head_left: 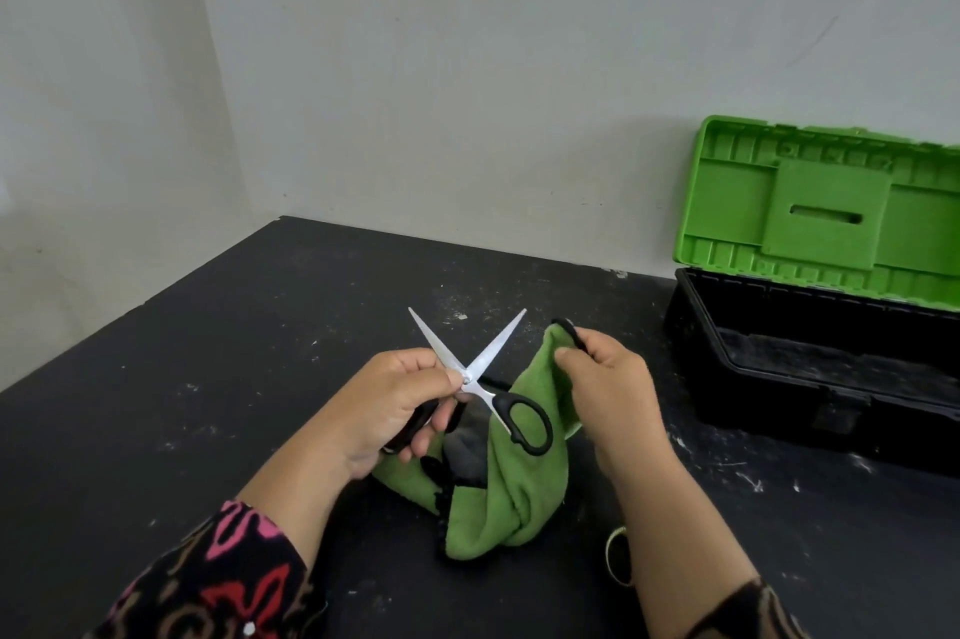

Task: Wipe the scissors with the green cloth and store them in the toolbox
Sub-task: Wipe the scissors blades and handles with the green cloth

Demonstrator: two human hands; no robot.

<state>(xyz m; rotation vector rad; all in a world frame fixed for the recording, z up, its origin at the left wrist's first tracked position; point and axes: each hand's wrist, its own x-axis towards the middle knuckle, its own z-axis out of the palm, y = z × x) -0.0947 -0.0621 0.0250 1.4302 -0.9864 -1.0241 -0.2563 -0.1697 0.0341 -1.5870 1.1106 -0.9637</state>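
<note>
Here the left hand grips the spread scissors above the worktop; the right hand's fingers pinch the green cloth beside them, toolbox open at right.

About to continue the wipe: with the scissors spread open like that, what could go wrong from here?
The scissors are open, bare blades beside the left hand thumb at the pivot: a cut is possible. The right hand grips only a corner of the green cloth, so it could snag. Close them before the toolbox.

Left hand holding open scissors, right hand gripping green cloth
</note>
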